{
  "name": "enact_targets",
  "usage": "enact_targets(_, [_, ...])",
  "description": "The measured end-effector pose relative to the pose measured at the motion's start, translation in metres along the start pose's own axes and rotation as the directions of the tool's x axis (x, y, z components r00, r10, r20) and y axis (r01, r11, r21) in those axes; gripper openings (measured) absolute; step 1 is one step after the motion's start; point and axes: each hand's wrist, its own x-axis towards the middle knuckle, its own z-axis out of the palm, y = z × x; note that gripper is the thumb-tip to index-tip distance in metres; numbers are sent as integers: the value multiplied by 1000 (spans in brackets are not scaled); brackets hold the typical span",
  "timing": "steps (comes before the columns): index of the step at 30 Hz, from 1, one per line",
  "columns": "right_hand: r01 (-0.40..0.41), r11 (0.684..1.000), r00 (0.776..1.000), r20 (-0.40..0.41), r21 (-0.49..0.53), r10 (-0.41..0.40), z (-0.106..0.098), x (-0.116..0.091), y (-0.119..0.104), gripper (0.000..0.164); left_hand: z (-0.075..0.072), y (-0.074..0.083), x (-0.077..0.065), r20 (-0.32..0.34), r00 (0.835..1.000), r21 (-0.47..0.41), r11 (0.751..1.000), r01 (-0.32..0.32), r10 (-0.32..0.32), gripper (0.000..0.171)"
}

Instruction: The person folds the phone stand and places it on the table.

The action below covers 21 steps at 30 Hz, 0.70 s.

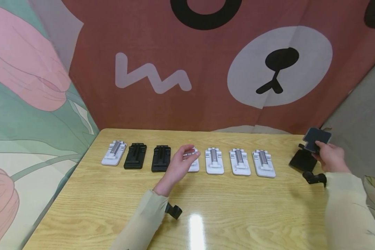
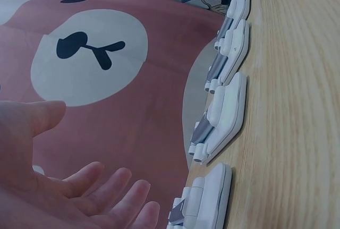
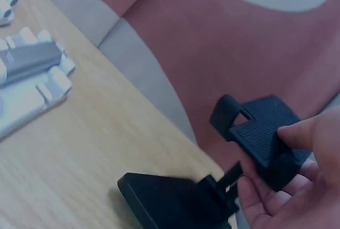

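Note:
At the right end of the table, my right hand (image 1: 333,158) pinches the top plate (image 1: 315,137) of a black phone stand, thumb on its textured face in the right wrist view. The stand is unfolded, its base (image 3: 159,200) low on the table beneath the raised plate. My left hand (image 1: 179,165) hovers over the row's middle with fingers loosely bent, holding nothing. It partly covers a white folded phone stand (image 1: 194,167) in the head view. In the left wrist view, its spread fingers (image 2: 109,189) show beside that row.
Folded phone stands line the far side of the table (image 1: 225,208). One white stand (image 1: 113,154) is leftmost, then two black stands (image 1: 135,156), then several white ones (image 1: 214,161). A cloth backdrop (image 1: 150,111) hangs behind the table's far edge.

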Motion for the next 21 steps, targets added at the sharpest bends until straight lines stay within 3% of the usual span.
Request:
enact_targets(5, [66,996,997,36,67,-69,10,-7,-8,85,1,0,0,3,1000,6,1000,1,-1,57])
enact_targets(21, [211,976,959,184,57,-218,55,-38,-24,79,3,0,-1,-5,1000,6,1000,-17,17,54])
